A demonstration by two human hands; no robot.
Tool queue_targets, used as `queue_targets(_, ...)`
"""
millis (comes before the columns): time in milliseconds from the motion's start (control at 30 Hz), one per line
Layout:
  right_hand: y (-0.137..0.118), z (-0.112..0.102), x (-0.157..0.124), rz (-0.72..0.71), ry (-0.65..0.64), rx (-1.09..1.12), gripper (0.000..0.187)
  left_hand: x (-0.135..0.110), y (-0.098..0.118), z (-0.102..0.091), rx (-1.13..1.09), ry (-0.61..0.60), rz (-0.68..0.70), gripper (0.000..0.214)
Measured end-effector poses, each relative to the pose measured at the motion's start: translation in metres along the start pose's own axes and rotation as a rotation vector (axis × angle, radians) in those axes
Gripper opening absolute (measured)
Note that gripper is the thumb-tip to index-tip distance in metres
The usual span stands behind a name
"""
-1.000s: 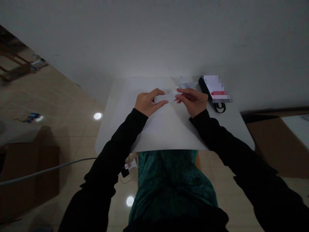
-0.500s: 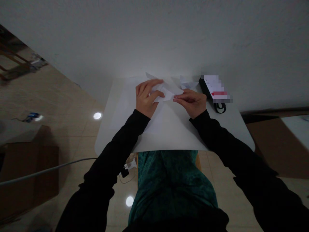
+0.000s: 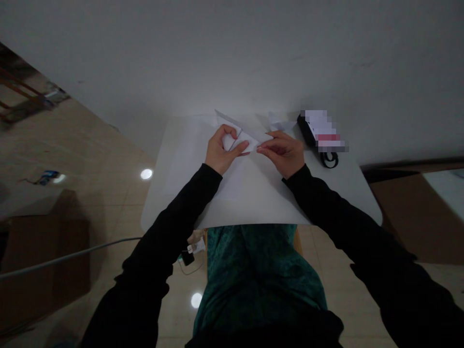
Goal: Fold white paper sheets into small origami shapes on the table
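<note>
A white folded sheet of paper is held between my hands above the table. My left hand grips its left part, with the thumb lying across the front and the fingers curled round. At the right end, my right hand pinches the paper between thumb and fingers. A pointed corner of the sheet sticks up past my left fingers. Flat white paper lies on the table under and beside my left hand. Behind my right hand rests another folded white paper piece, partly hidden.
The white table stands against a grey wall. A black case with a strap lies at its back right, its top blurred out. Cardboard boxes stand to the right and left. A grey cable runs in from the left.
My left fingers have drawn down and curled in on the paper, showing more of its folded top edge. My right hand has shifted slightly left, still pinching the right end.
</note>
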State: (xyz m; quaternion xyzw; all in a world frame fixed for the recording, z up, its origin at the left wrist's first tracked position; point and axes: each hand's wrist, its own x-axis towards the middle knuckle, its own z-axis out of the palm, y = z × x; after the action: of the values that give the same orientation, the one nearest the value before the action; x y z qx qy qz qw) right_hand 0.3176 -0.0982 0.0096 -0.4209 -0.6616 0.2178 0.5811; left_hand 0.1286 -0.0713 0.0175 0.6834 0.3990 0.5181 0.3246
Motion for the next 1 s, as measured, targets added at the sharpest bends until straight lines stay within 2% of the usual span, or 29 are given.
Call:
queue_targets(67, 0.001, 0.002, -0.001, 0.011, -0.025, 0.049, 0.018, -0.001, 0.001, 0.0, 0.024, -0.021, 0.009, 0.037)
queue_targets(167, 0.001, 0.006, -0.003, 0.103, -0.058, 0.166, 0.024, -0.002, 0.002, 0.0, 0.073, -0.045, 0.013, 0.032)
queue_targets(333, -0.004, 0.012, -0.006, 0.215, -0.008, 0.257, 0.031, -0.003, 0.005, 0.002, 0.076, -0.097, -0.021, 0.02)
queue_targets(533, -0.007, 0.016, -0.009, 0.237, 0.074, 0.248, 0.031, -0.004, 0.007, 0.003, 0.056, -0.105, -0.045, 0.021)
queue_targets(733, 0.001, 0.015, -0.01, 0.225, 0.064, 0.242, 0.03, -0.006, 0.006, 0.007, 0.079, -0.096, -0.061, 0.02)
queue_targets(867, 0.004, 0.014, -0.01, 0.224, 0.058, 0.226, 0.046, -0.01, 0.007, 0.012, 0.08, -0.058, -0.06, 0.018)
queue_targets(1000, 0.001, 0.016, -0.011, 0.225, 0.084, 0.214, 0.059, -0.012, 0.006, 0.015, 0.097, -0.009, -0.072, 0.027)
